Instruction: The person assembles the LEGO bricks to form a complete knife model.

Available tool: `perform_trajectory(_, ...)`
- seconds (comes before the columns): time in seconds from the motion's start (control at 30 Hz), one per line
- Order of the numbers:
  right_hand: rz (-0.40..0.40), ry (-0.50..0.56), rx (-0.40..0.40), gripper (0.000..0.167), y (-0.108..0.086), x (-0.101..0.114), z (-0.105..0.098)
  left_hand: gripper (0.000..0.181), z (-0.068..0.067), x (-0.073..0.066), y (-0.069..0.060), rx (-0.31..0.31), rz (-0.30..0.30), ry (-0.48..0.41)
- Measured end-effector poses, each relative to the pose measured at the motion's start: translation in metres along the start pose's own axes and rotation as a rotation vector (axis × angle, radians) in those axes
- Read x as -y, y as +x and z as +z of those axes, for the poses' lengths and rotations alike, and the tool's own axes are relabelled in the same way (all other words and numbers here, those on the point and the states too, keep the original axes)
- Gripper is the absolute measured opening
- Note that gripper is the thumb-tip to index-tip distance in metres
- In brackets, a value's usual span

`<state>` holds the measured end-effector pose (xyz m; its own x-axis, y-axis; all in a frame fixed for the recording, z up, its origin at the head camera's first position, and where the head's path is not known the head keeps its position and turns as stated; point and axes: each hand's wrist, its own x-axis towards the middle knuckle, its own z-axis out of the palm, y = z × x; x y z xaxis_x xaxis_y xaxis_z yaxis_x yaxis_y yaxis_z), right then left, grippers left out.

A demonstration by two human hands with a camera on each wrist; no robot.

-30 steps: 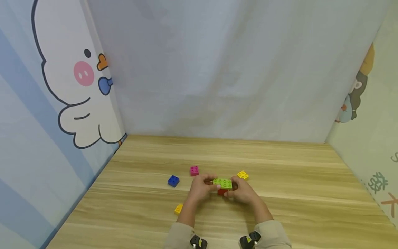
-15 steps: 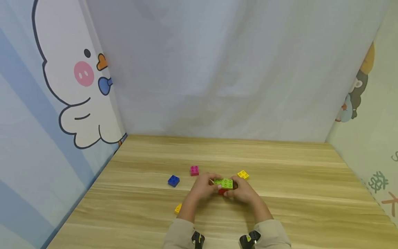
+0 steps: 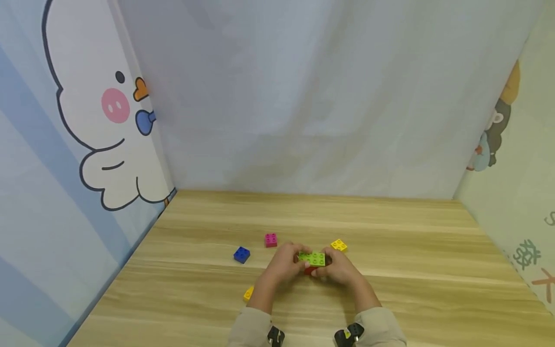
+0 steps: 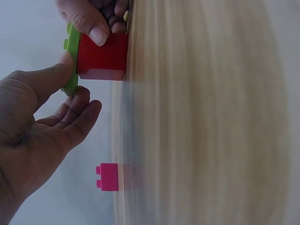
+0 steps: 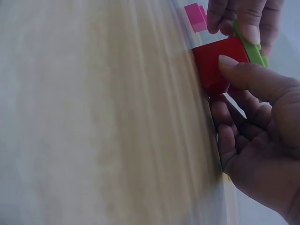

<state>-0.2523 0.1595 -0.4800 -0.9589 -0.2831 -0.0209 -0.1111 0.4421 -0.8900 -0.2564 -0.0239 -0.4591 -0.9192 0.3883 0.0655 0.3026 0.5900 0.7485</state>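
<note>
A lime green, thin studded building brick (image 3: pixel 313 259) lies on top of a red building brick (image 4: pixel 102 54), which rests on the table. My left hand (image 3: pixel 284 263) pinches the green brick at its left end, thumb in front and fingers behind. Part of the green brick overhangs the red one on that side. With thumb and fingers, my right hand (image 3: pixel 341 267) grips the red brick from the right; its thumb lies on the red front face in the right wrist view. Whether the two bricks are fully pressed together, I cannot tell.
Around the hands on the wooden table (image 3: pixel 195 289) lie a pink brick (image 3: pixel 270 240), a blue brick (image 3: pixel 242 254) and a yellow brick (image 3: pixel 339 245). Another yellow brick (image 3: pixel 248 293) is partly hidden by my left forearm. Cloth walls (image 3: pixel 303 120) stand behind and at both sides.
The green brick has shifted very slightly to the right with my left hand. My right hand stays on the red brick, and the loose bricks have not moved.
</note>
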Motion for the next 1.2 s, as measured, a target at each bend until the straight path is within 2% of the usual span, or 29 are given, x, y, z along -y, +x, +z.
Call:
perform_trajectory(0.33, -0.001, 0.022, 0.001, 0.033, 0.0, 0.0, 0.0, 0.024, 0.0, 0.0, 0.0, 0.008, -0.01, 0.011)
perform_trajectory(0.47, 0.003, 0.031, 0.009, 0.033, 0.001, -0.002, 0.0, 0.023, -0.002, -0.002, 0.001, 0.033, -0.032, 0.021)
perform_trajectory(0.67, 0.012, 0.044, 0.008, 0.035, 0.0, -0.001, -0.001, 0.022, -0.005, -0.004, 0.004, 0.061, -0.016, 0.039)
perform_trajectory(0.87, 0.011, 0.03, 0.016, 0.038, -0.003, 0.002, -0.004, 0.022, -0.007, -0.004, 0.006, 0.075, -0.035, 0.001)
perform_trajectory(0.97, -0.02, 0.019, 0.027, 0.04, -0.006, 0.002, -0.008, 0.021, -0.007, -0.004, 0.006, 0.075, -0.044, -0.021)
perform_trajectory(1.13, -0.136, 0.029, 0.058, 0.051, -0.012, 0.002, -0.015, 0.02, -0.007, -0.003, 0.006, 0.069, -0.045, -0.028)
perform_trajectory(1.2, -0.15, 0.041, 0.06, 0.054, -0.013, 0.003, -0.017, 0.02, -0.007, -0.003, 0.006, 0.064, -0.038, -0.026)
